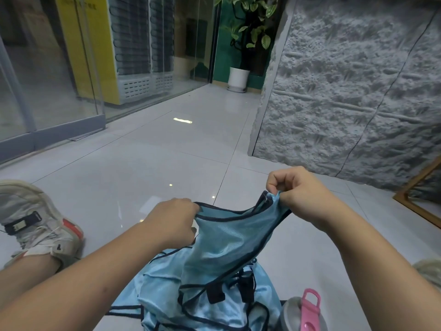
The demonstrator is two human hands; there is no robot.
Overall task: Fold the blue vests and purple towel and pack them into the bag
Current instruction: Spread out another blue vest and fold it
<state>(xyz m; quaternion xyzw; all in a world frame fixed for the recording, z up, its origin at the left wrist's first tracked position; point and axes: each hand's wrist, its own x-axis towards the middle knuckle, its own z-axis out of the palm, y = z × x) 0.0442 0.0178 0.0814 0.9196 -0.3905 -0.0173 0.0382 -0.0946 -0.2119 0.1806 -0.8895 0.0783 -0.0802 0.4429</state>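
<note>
A light blue mesh vest (229, 240) with dark trim hangs between my two hands above the floor. My left hand (176, 218) grips one shoulder strap of it. My right hand (293, 192) pinches the other strap, a little higher. Below it lies a heap of more blue vests (167, 297) on the floor between my legs. No purple towel and no bag can be made out in this view.
A grey bottle with a pink lid strap (307, 311) lies at the bottom right. My left shoe (35, 223) rests on the grey tiled floor (167, 158). A rough grey wall (346, 91), a wooden frame (420, 199), glass partitions and a potted plant (241, 75) stand beyond.
</note>
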